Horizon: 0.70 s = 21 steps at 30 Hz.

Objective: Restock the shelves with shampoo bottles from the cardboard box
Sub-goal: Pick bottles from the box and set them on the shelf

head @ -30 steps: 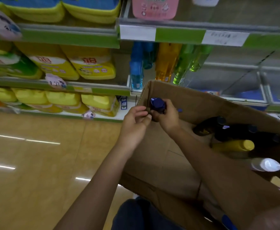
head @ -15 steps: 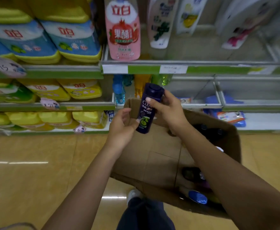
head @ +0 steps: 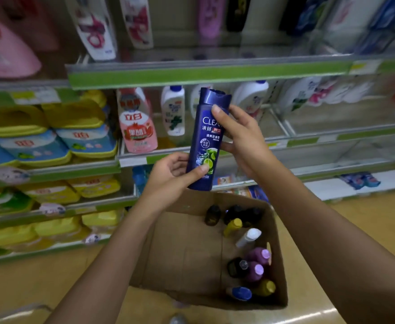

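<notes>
I hold a dark blue Clear shampoo bottle (head: 207, 136) upright in front of the shelves, its label facing me. My left hand (head: 170, 176) grips its lower end, thumb across the lime picture. My right hand (head: 241, 136) holds its upper right side, forefinger just under the cap. Below them the open cardboard box (head: 192, 253) stands on the floor. Several bottles lie along its right side: black ones, a yellow one (head: 232, 226), a white one (head: 249, 237), purple ones (head: 258, 258) and a blue-capped one (head: 239, 293).
The green-edged shelf (head: 203, 76) runs across above the bottle. White shampoo bottles (head: 174, 111) and a pink refill pouch (head: 137, 127) stand on the shelf behind it. Yellow and blue detergent packs (head: 40, 146) fill the left racks. The right shelf bays hold few goods.
Both hands have lifted the blue bottle out of the box and up in front of the middle shelf. My view has tilted upward, so higher shelves and the whole box show.
</notes>
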Tool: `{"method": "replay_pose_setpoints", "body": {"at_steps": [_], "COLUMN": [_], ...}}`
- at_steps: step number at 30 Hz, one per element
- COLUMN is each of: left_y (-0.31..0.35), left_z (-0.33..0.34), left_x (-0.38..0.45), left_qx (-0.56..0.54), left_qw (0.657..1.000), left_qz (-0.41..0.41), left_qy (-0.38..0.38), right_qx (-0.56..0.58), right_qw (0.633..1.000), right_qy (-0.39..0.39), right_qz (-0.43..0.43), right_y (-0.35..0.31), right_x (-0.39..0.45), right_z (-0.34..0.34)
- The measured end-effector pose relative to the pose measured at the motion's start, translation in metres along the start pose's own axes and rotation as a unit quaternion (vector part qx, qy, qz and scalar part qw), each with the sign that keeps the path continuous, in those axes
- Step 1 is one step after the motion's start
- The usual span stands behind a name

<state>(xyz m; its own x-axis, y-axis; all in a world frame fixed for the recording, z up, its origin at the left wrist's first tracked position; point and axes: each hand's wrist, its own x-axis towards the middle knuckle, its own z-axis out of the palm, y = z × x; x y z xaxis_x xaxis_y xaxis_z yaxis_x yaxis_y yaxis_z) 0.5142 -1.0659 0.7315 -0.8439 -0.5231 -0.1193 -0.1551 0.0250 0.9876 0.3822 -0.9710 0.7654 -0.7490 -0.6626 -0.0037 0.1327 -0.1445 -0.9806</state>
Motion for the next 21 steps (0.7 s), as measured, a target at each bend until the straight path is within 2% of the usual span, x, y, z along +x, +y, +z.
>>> {"method": "replay_pose_setpoints", "body": {"at_steps": [6,11,17,21], "left_y": [0.048,0.072,0.091,0.103], "left_z": [0.056,0.12,0.196,0.243], "left_x": [-0.009,-0.022,-0.034,-0.044], "left_qx": [0.039,0.059,0.038,-0.013], "left_qw": [0.995,0.991,0.99,0.992], "left_qz": [0.085,0.111,0.114,0.121], "left_qy": [0.028,0.052,0.068,0.033], "right_qx": [0.072,0.106,0.055,0.005], "right_qw": [0.996,0.993,0.995,0.997], "right_qy": [-0.045,-0.057,-0.079,-0.029], "right_qz": [0.012,0.006,-0.025,-0.069], "right_y": [-0.05,-0.079,-0.112,-0.135], "right_x": [-0.016,-0.033,-0.052,-0.065], "right_z": [-0.048,-0.104,-0.172,-0.207]}}
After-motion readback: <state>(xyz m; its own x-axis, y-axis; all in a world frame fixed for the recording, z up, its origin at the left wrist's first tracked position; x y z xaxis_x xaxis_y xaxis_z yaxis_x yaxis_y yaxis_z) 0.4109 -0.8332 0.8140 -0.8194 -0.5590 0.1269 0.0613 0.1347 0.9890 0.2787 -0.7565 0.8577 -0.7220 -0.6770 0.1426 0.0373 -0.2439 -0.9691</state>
